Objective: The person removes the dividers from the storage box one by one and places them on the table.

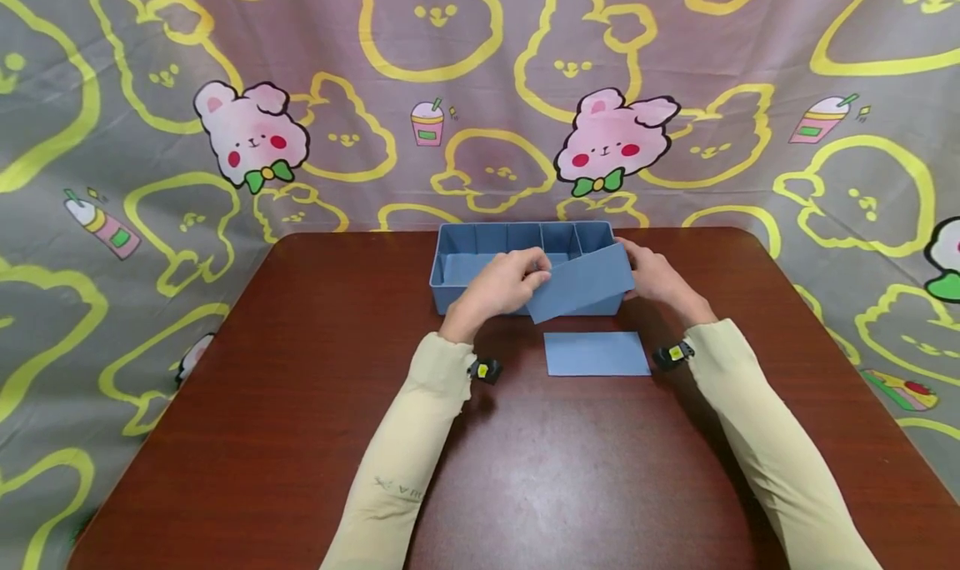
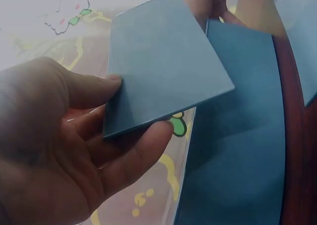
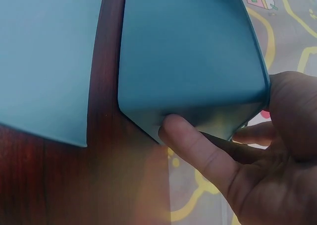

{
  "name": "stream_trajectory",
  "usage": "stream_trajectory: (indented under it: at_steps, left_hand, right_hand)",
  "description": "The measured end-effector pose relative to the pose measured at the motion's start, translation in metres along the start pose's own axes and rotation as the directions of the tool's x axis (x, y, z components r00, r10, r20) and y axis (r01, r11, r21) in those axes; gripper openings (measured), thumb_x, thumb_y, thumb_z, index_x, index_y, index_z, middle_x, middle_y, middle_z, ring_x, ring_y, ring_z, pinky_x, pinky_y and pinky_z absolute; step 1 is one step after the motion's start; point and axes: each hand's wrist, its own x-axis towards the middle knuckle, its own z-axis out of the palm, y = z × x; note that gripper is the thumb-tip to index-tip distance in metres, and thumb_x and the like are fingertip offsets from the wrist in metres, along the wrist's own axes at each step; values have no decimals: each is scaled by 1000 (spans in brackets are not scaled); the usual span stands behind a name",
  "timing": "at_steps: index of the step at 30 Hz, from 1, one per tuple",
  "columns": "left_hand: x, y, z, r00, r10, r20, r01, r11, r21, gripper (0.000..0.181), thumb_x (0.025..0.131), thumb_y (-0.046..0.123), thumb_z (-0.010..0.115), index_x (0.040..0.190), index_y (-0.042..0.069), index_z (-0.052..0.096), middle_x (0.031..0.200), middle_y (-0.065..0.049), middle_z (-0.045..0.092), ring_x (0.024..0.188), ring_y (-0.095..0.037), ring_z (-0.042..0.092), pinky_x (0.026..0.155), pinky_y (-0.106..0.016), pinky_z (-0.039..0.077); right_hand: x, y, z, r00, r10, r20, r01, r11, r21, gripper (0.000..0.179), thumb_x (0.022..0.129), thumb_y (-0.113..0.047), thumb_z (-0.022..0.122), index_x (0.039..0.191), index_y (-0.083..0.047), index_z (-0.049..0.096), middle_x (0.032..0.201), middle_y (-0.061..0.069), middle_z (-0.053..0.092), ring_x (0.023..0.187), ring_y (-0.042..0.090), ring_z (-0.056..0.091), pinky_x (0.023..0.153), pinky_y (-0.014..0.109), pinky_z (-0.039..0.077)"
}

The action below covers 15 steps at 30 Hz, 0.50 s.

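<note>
My left hand point(image 1: 504, 285) pinches a flat blue panel point(image 1: 585, 282), thumb on one face and fingers on the other. The panel point(image 2: 163, 61) slants in front of a blue box point(image 1: 480, 297) with several compartments, covering part of its front wall. At the box's right end, my right hand point(image 1: 654, 277) grips the wall. In the right wrist view, a finger point(image 3: 198, 153) presses the outside of the box point(image 3: 193, 46), and the thumb's tip is hidden behind the rim. A second blue panel point(image 1: 597, 354) lies flat on the table, nearer than the box.
The box stands near the back edge of the dark brown table point(image 1: 225, 403). Behind it hangs a patterned curtain point(image 1: 480, 95) with cartoon rabbits and yellow outlines. Upright dividers point(image 1: 540, 235) part the box inside.
</note>
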Motion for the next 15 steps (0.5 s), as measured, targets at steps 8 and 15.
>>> stream_trajectory:
  at_steps: [8, 15]
  left_hand:
    - [-3, 6, 9, 999, 0, 39, 0, 1000, 1, 15, 103, 24, 51, 108, 16, 62, 83, 0, 60, 62, -13, 49, 64, -25, 41]
    - [-11, 10, 14, 999, 3, 50, -6, 999, 50, 14, 102, 22, 53, 107, 14, 63, 74, -2, 57, 57, -13, 47, 59, -25, 40]
  right_hand:
    - [-2, -1, 0, 1000, -14, -21, 12, 998, -59, 72, 97, -32, 55, 156, -7, 22, 122, 27, 59, 92, 37, 61, 85, 53, 51]
    - [1, 0, -1, 1000, 11, -7, -11, 999, -46, 68, 99, -22, 52, 157, -8, 18, 147, 28, 44, 115, 40, 58, 96, 57, 47]
